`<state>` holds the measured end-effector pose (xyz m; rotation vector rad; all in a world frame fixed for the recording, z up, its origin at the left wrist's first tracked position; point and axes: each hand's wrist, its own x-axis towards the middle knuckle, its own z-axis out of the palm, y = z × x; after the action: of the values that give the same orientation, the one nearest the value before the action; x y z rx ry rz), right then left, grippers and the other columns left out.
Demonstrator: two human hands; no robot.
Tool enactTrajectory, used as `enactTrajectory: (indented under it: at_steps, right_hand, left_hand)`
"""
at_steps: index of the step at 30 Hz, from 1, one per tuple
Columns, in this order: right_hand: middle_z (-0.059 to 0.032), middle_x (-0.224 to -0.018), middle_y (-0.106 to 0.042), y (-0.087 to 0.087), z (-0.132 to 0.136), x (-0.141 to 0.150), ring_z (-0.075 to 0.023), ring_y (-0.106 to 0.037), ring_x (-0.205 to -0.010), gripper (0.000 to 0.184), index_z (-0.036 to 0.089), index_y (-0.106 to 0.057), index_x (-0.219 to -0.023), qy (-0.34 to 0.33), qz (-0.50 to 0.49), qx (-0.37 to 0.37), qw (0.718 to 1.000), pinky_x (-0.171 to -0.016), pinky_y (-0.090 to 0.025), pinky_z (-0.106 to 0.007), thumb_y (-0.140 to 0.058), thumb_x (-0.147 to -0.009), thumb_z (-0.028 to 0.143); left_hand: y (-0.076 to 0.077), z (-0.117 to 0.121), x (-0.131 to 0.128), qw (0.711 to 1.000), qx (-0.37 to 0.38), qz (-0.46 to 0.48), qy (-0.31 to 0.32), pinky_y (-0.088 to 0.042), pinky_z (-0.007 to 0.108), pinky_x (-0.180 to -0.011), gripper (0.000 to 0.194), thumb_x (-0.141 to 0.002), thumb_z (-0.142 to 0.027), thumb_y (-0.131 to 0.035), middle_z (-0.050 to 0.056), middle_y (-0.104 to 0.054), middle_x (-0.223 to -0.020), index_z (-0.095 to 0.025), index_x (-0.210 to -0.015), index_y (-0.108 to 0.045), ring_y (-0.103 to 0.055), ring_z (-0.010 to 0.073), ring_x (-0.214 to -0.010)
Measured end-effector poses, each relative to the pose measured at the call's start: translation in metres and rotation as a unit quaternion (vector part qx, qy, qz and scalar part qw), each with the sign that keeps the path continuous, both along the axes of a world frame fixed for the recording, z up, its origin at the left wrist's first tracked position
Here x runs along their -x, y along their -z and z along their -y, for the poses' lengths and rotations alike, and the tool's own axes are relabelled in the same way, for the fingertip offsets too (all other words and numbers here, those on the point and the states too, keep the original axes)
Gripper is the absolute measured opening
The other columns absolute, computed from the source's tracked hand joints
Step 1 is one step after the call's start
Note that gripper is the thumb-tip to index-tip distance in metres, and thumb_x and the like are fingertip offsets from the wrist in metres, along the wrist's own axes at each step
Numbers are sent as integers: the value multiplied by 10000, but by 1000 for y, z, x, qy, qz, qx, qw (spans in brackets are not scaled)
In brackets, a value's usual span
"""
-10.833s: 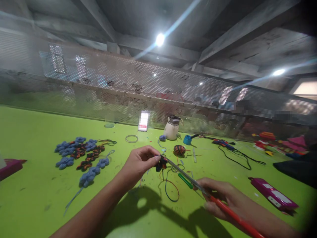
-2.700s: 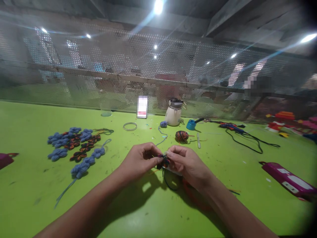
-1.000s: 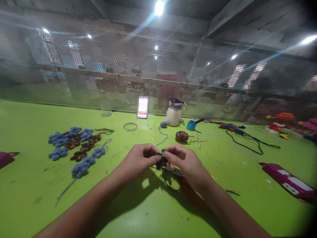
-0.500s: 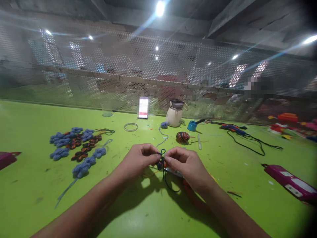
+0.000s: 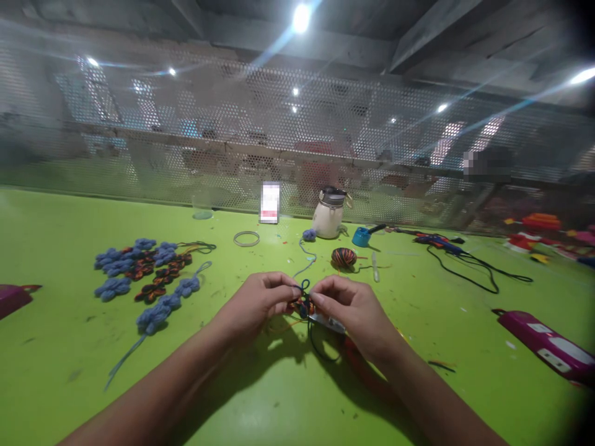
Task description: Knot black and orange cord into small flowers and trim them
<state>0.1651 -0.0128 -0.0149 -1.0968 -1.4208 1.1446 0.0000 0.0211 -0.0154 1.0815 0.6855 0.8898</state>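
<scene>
We're in what looks like a craft workshop: concrete beams (image 5: 432,37) up top, perforated screen (image 5: 223,108) mid-frame, yarn flowers (image 5: 111,288) on the counter (image 5: 56,371).

Wht btl (image 5: 328,220) stands R of lit phone (image 5: 270,202), nr mesh (image 5: 232,130).

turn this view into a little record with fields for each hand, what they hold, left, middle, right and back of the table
left hand: pinching the yarn piece
right hand: pinching the same piece
yarn piece: dark and orange, small loop on top
below right hand: scissors, mostly hidden; held or not, unclear
left: blue yarn flowers, dark-orange yarn flowers
middle: multicolour yarn ball
right: purple power strip
back: cream jar, lit screen
</scene>
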Motion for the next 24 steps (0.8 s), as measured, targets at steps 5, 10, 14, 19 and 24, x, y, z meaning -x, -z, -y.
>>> enactTrajectory:
  at_steps: [5, 10, 14, 19, 24]
  right_hand:
    - [28, -576, -547, -2, 0, 1, -58, -432, -506, 126, 124, -611, -726, 9, 1, 7, 1000, -488, -334, -195, -642, -727, 246]
    - [29, -591, -556, -2, 0, 1, -63, -455, -522, 99, 133, -613, -721, 16, 13, -13, 1000, -499, -357, -193, -639, -730, 228]
    - [12, -635, -581, -1, 0, 1, -80, -492, -567, 90, 134, -615, -724, 23, 30, -17, 999, -531, -384, -203, -632, -731, 222]
    - [-4, -663, -592, -2, -1, 0, -101, -514, -615, 99, 132, -617, -723, 15, 58, -25, 998, -582, -408, -227, -620, -732, 231]
    - [-12, -670, -579, 2, -2, 2, -120, -525, -630, 90, 135, -615, -721, 17, 75, -44, 996, -597, -420, -255, -613, -718, 225]
  left_hand:
    - [-1, 0, 0, 1000, -17, -21, -6, -398, 263, -634, 103, -654, -197, -649, 31, -600, -641, -112, -656, -591, -546, 127, -630]
    - [-6, 3, 0, 977, -135, -153, -61, -385, 273, -603, 122, -700, -239, -611, 31, -593, -621, -132, -643, -598, -511, 132, -600]
    - [-7, 3, 0, 966, -173, -182, -65, -399, 285, -608, 124, -707, -258, -606, 39, -606, -633, -148, -650, -616, -520, 144, -608]
    - [-6, 4, -1, 967, -173, -175, -65, -404, 282, -612, 114, -715, -244, -603, 41, -608, -639, -148, -656, -622, -517, 141, -614]
    - [-6, 4, -1, 968, -174, -172, -56, -414, 288, -629, 112, -719, -248, -604, 46, -618, -652, -150, -673, -632, -528, 144, -625]
